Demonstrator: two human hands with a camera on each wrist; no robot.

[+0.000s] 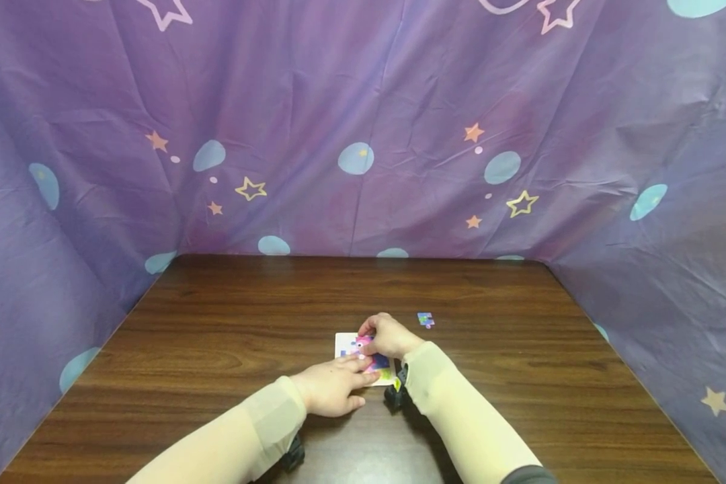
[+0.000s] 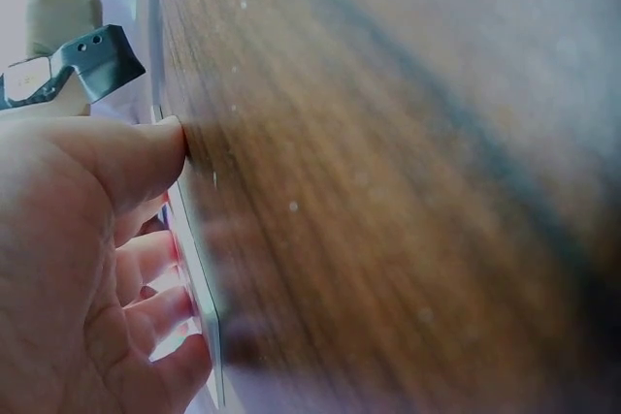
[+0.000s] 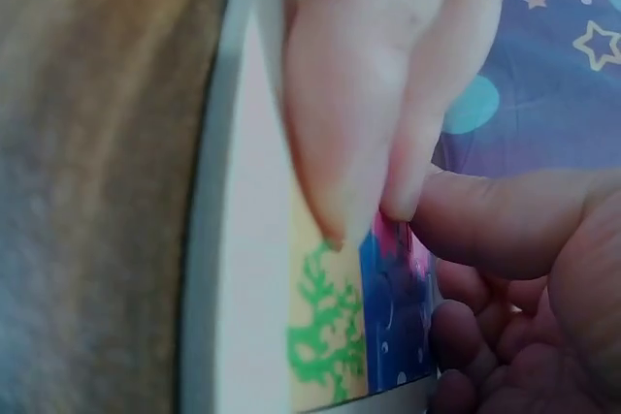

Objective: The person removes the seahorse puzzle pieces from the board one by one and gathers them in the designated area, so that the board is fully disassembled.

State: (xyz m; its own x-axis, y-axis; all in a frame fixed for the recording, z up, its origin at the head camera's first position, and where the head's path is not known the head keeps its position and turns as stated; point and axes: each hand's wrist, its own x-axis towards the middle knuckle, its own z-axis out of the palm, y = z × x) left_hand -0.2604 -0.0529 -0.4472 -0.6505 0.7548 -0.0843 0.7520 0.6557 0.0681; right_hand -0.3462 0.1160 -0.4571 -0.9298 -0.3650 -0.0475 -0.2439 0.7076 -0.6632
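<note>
A small jigsaw puzzle board point(image 1: 342, 341) with a white border and a pink, blue and yellow picture lies on the table. My left hand point(image 1: 333, 386) rests on its near left part, fingers stretched across the picture. In the left wrist view, the fingertips of my left hand point(image 2: 107, 230) touch the board along its edge. At the upper part of the board, my right hand point(image 1: 390, 337) pinches a pink puzzle piece point(image 1: 362, 341) between thumb and fingers, low over the picture. The piece is mostly hidden by the fingers. In the right wrist view, green plant shapes point(image 3: 325, 336) show on the board.
A loose blue and pink puzzle piece point(image 1: 425, 319) lies on the brown wooden table point(image 1: 248, 302), beyond my right hand. Purple cloth with stars point(image 1: 363, 202) hangs along the table's back and sides. Black wrist devices point(image 1: 396, 393) are strapped beneath both forearms.
</note>
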